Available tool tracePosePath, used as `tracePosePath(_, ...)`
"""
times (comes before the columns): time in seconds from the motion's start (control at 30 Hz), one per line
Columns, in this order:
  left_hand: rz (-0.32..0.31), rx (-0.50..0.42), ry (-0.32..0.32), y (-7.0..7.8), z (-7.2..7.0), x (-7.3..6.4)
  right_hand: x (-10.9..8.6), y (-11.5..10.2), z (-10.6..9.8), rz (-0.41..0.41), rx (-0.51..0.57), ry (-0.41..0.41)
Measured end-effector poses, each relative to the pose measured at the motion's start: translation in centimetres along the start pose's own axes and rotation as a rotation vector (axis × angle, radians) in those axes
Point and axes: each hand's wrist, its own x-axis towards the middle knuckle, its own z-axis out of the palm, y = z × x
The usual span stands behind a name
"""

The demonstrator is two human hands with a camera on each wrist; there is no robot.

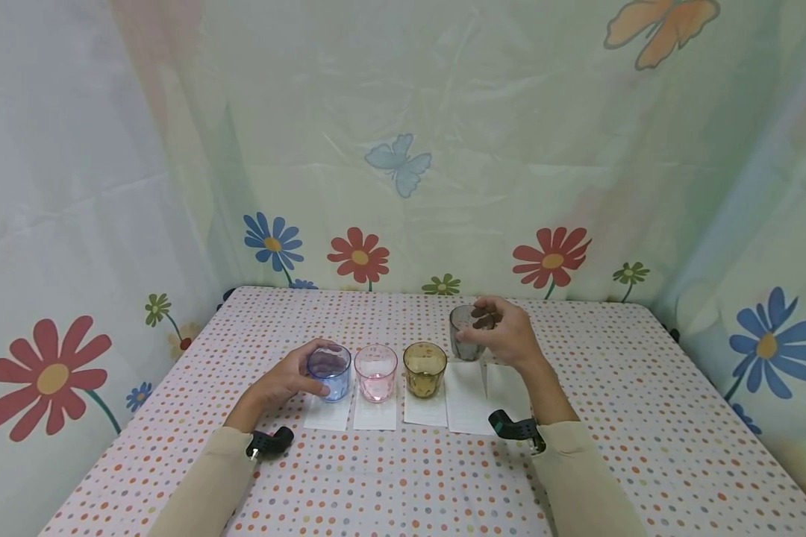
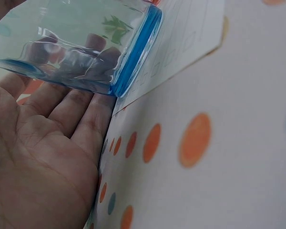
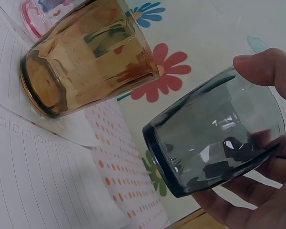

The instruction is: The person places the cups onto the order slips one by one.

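Note:
A clear blue glass (image 1: 331, 377) stands on a white sheet at the left end of the row. My left hand (image 1: 287, 379) grips it from the left, thumb in front and fingers round the far side. Through its wall, the left wrist view shows the curled fingers (image 2: 93, 52). My right hand (image 1: 507, 332) holds a smoky grey glass (image 3: 219, 138) by its side, above the table behind the sheets. Its thumb presses near the rim and the fingers wrap the other side. Between the hands stand a pink glass (image 1: 376, 377) and an amber glass (image 1: 425, 373).
White lined sheets (image 1: 466, 410) with small printed boxes lie in a row on the dotted tablecloth (image 1: 389, 485). The two sheets at the right end carry no glass. A flowered curtain (image 1: 443, 224) rises behind the table and along both sides.

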Motion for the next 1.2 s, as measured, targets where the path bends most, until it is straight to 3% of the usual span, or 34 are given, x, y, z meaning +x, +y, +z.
tracePosePath(0.33,0.02,0.01,-0.012,-0.04,-0.03,0.07,0.1,0.22,-0.1,-0.02,0.034,-0.066)
tracePosePath(0.8,-0.001,-0.004,0.0,0.2,0.1,0.0,-0.04,0.36,-0.37,-0.076,0.036,-0.124)
tracePosePath(1.2,-0.002,-0.002,-0.003,0.26,0.09,-0.1,0.19,0.89,-0.79,-0.191,0.04,-0.232)
